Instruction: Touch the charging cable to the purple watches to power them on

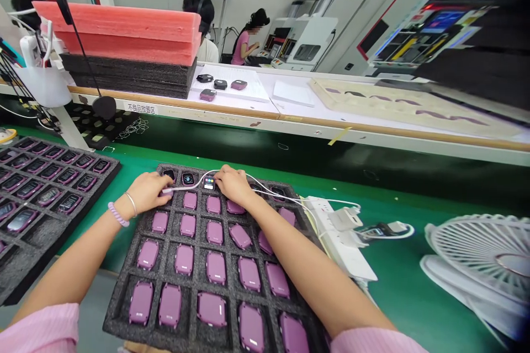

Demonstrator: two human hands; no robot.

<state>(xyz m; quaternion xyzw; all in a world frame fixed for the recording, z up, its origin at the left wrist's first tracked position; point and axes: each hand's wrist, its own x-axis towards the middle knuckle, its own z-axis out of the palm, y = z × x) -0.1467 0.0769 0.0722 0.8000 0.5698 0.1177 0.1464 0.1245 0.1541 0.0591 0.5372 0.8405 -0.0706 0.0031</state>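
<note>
Purple smartwatch bodies (184,259) sit in compartments of dark foam tray (189,309) before you. Your left hand (151,192) pinches end of white cable (187,188) at tray's far left; whether watch is held too, cannot tell. Your right hand (234,183) bends over far row, fingertips at lit-screen smartwatch (209,183); grip cannot be confirmed. Risk: cable, strung across far row, could snag your fingers, drag smartwatch from slot; low right forearm (302,253) could knock askew body (240,236).

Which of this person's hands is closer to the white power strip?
The right. The right hand is over the foam tray's back row, left of the power strip; the left hand is farther away, near the tray's back-left corner.
</note>
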